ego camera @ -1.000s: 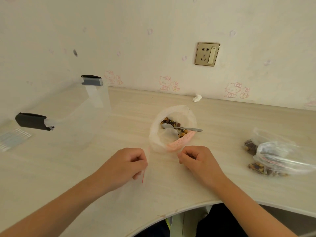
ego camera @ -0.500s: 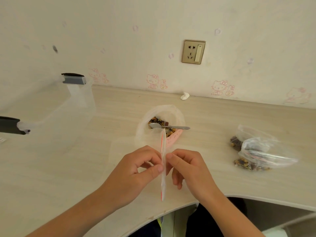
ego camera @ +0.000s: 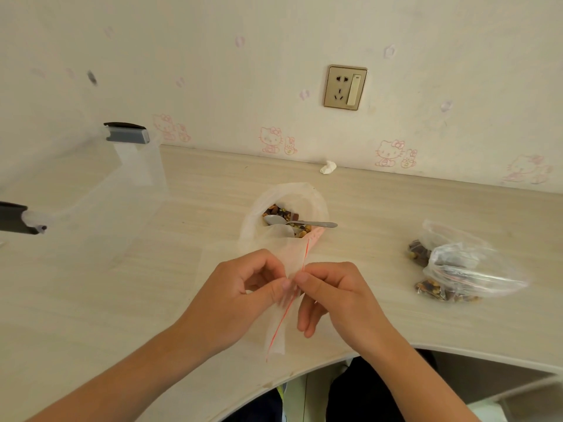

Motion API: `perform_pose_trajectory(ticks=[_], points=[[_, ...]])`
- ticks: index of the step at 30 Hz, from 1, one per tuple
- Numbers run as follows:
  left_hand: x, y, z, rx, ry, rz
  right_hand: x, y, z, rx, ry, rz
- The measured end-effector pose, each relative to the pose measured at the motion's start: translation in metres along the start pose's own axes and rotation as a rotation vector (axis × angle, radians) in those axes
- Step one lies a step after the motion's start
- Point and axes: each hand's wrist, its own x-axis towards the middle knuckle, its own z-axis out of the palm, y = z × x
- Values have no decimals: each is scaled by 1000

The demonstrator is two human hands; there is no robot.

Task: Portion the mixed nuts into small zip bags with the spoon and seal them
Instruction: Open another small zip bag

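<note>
Zip bag [ego camera: 277,328], small, translucent, with a red strip along its mouth: held edge-on above the near edge of the tabletop [ego camera: 122,284], between both hands. Left hand [ego camera: 243,296] pinches the bag's mouth between thumb and forefinger. Right hand [ego camera: 338,296] pinches the same edge from the other side, thumb tips almost meeting; its remaining fingers are curled loosely beneath. The bag's lower end hangs below the hands and its upper end rises above them. Just beyond the hands sits the nut container [ego camera: 318,202], with mixed nuts [ego camera: 278,211] and the spoon [ego camera: 316,223] resting in it. Filled bags [ego camera: 466,269] lie well apart, on the right.
</note>
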Motion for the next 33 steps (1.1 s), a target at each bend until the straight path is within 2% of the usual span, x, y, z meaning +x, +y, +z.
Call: perform_pose_trajectory(ticks=[3,13,18,22,25,28,30,33], points=[[0,2,-4,-7,17,-2,0,-3,-2,-36,-25,-19],[-5,7,-4,68,-19,32,7,-1,5,-66,60,-107],[-3,3,-3,85,29,-51,6,1,7,-121,74,-132],[2,3,-9,-24,21,-123,4,2,6,-169,68,-136],[6,5,-12,-76,79,-137,4,3,4,-258,157,-141],[6,7,-15,-83,202,-77,3,2,-3,-340,244,-134],[4,8,-16,7,261,-5,2,1,-9,-410,275,-122],[-1,9,-13,263,213,106,0,-1,-7,-446,187,-120]])
